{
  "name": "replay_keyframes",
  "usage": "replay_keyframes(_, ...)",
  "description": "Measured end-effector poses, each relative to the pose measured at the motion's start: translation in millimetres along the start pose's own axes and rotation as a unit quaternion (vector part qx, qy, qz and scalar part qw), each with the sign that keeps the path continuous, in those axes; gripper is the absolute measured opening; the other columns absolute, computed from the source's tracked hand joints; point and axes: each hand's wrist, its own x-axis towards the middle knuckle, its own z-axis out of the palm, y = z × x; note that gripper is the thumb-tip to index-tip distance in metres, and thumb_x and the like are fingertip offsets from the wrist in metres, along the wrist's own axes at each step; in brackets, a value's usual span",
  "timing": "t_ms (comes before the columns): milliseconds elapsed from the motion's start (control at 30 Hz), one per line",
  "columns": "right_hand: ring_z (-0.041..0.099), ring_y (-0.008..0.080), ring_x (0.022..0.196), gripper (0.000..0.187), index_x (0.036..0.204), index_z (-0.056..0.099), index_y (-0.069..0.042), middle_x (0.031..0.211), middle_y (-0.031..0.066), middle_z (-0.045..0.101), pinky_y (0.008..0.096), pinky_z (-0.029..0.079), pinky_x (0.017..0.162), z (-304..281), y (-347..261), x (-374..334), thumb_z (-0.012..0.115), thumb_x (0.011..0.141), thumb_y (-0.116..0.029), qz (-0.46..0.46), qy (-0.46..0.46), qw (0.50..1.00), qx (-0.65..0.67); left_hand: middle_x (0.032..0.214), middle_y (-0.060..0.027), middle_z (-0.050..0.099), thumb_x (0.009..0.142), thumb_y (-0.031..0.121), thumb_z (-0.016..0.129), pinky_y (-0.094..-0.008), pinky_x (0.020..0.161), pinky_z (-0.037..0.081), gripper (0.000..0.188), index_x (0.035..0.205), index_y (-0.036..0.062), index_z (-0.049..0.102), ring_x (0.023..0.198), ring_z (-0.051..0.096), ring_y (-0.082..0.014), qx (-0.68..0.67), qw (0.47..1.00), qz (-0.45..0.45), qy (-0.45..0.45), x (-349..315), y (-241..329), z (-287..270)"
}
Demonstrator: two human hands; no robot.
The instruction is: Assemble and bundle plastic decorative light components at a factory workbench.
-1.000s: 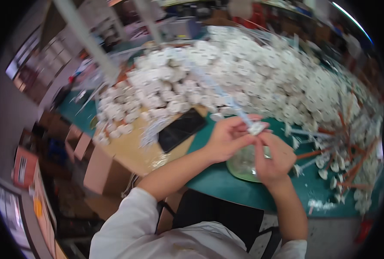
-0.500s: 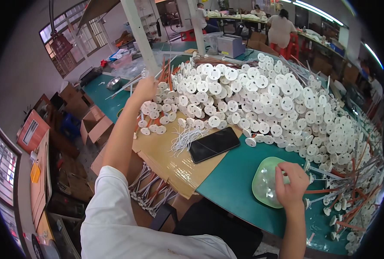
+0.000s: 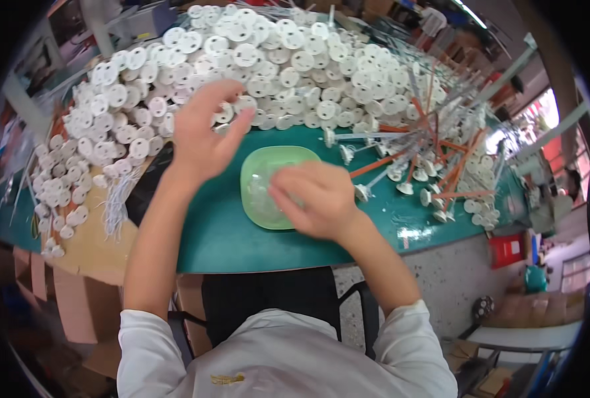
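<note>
One green bowl sits on the table, partly under your bunched right hand, its grasp unclear; your left hand curves open, thumb apart, before white discs.

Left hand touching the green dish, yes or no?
Apart. The head view shows a strip of bare teal tabletop between the left hand and the left rim of the green dish.

Lt. grey-wht shirt w/ short loose sleeves, sm. gold mark on front, hands bare.
</note>
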Motion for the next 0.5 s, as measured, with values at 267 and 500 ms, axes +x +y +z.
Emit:
replay_keyframes(267, 0.064, 0.0214, 0.065, 0.021, 0.088, 0.066, -0.003, 0.082, 0.0102, 0.067, 0.0281, 0.052, 0.058, -138, -3, -106, 0.069, 0.07, 0.007, 0.149, -0.005, 0.937, -0.317, 0.088, -0.0142, 0.065, 0.08, 0.005, 0.068, -0.0321, 0.064, 0.05, 0.017, 0.095, -0.0007, 0.062, 0.069, 0.064, -0.0235, -0.082, 0.99, -0.034, -0.107, -50, -2, 34)
replay_keyframes(500, 0.057, 0.0195, 0.067, 0.021, 0.092, 0.068, -0.005, 0.08, 0.0086, 0.062, 0.03, 0.047, 0.058, -199, 0, -137, 0.076, 0.075, -0.014, 0.402, 0.07, 0.767, -0.495, 0.083, -0.0125, 0.065, 0.079, 0.004, 0.068, -0.0309, 0.059, 0.049, 0.014, 0.091, -0.0012, 0.062, 0.064, 0.063, -0.0217, -0.072, 0.99, 0.015, -0.116, -44, -1, 36)
